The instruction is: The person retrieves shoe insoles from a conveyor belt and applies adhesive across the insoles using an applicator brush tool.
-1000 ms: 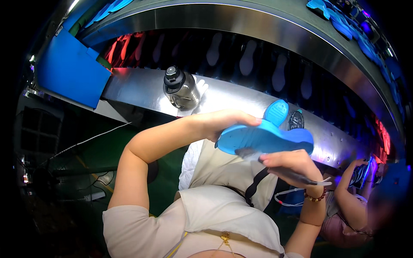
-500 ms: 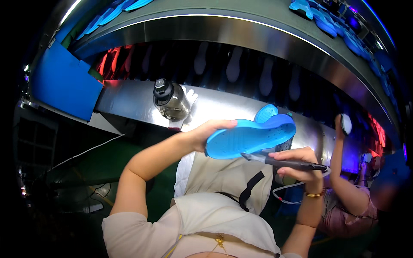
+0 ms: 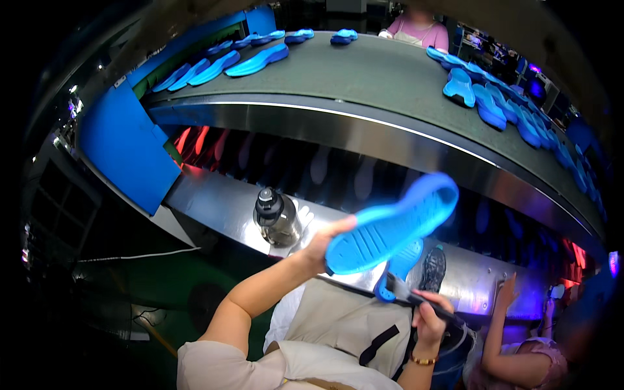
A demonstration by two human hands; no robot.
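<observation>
My left hand grips one end of a bright blue shoe sole, raised and tilted so its ribbed, hollowed inside shows. Its other end points up and to the right. In my right hand is a dark-handled brush with a flat, greyish head and a thin pale tube trailing from its back end. The brush head is below the raised sole, apart from it, over a second blue sole on the metal ledge. Beside that lies a dark, patterned, shoe-shaped piece.
A dark-lidded bottle and a white glove stand on the metal ledge. Beyond, a green conveyor belt carries several blue soles at both sides. A co-worker's arm is at the right; another person is across the belt.
The sole in my left hand has risen and its far end has swung upward. My right hand has drawn the brush down, away from the sole's edge. The view has tilted up, showing more belt.
</observation>
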